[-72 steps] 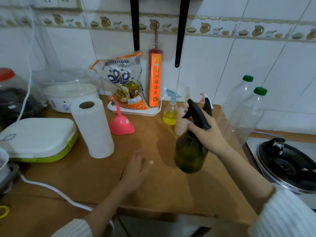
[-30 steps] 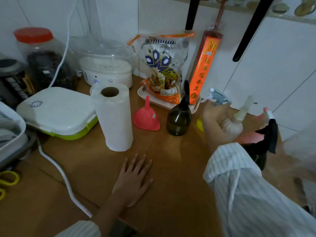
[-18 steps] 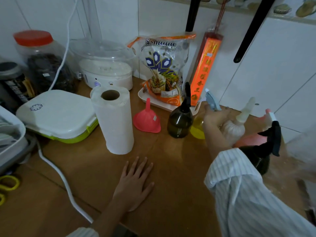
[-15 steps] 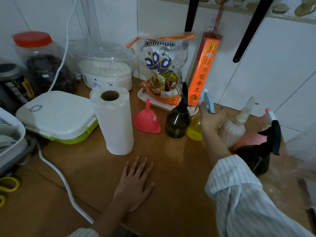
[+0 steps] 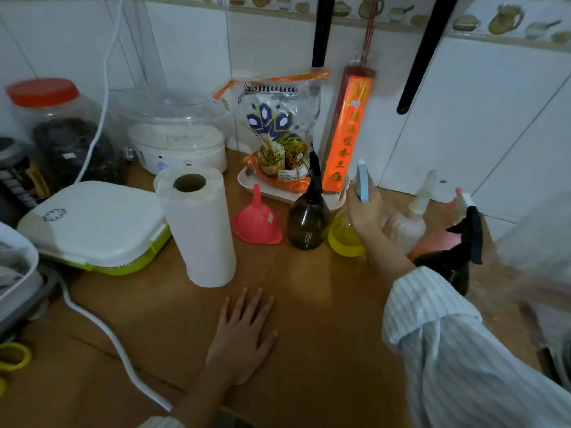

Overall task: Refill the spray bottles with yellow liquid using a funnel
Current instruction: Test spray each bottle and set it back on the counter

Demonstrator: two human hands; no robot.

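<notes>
Head view: a brown wooden countertop (image 5: 324, 304) is shown filling the lower and middle frame, backed by a white tiled wall (image 5: 463, 134) with a decorative border along the top edge. The left hand (image 5: 244, 332) is laid flat on the counter at lower centre, fingers straight and spread, holding nothing. The right hand (image 5: 364, 208) is extended at centre right and is wrapped around the neck of the clear spray bottle (image 5: 344, 239), whose base holds yellow liquid and whose light-blue trigger head (image 5: 363, 180) projects above the fingers. The bottle is seen just beside a dark round spray bottle (image 5: 307, 223) on its left. The pink funnel (image 5: 258, 219) is stood mouth-down on the counter, left of the dark bottle and untouched. A frosted bottle (image 5: 408, 223), a pink bottle (image 5: 432, 242) and a second dark bottle with a black trigger (image 5: 457, 264) are grouped at the right. A paper towel roll (image 5: 197, 230) is stood upright at centre left. A white and green case (image 5: 92, 223), a white appliance (image 5: 176, 143), a red-lidded jar (image 5: 55, 128) and a snack bag on a tray (image 5: 278, 131) are located toward the upper left and upper centre.
</notes>
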